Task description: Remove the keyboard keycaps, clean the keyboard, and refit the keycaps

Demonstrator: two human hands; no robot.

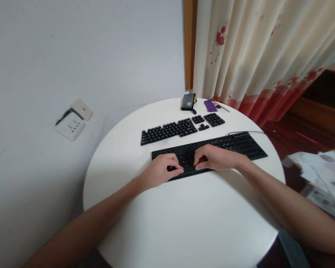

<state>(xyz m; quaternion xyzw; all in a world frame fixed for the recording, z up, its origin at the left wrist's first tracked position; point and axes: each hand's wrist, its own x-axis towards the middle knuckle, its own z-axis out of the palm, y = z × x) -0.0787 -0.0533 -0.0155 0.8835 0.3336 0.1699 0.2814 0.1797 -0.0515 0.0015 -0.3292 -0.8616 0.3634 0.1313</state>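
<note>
A black keyboard (pixel 249 146) lies on the white round table with its keycaps off, rows of bare switches showing. My left hand (pixel 164 168) rests over its front left part, thumb and forefinger pinched together at the front edge. My right hand (pixel 208 157) is a short way to the right, its fingers curled and pinched in the same way. Between the two sets of fingertips runs a smooth dark strip, which looks like the space bar (pixel 188 171); its ends are hidden by my fingers. Behind the keyboard, the loose black keycaps (pixel 167 131) are laid out in keyboard order.
At the table's (pixel 178 219) far edge lie a dark grey pouch (pixel 188 101), a purple packet (pixel 210 105) and a thin pale stick (pixel 222 107). A cable (pixel 244 132) runs off to the right. A wall stands left, a curtain (pixel 240 56) behind, papers (pixel 324 171) at right.
</note>
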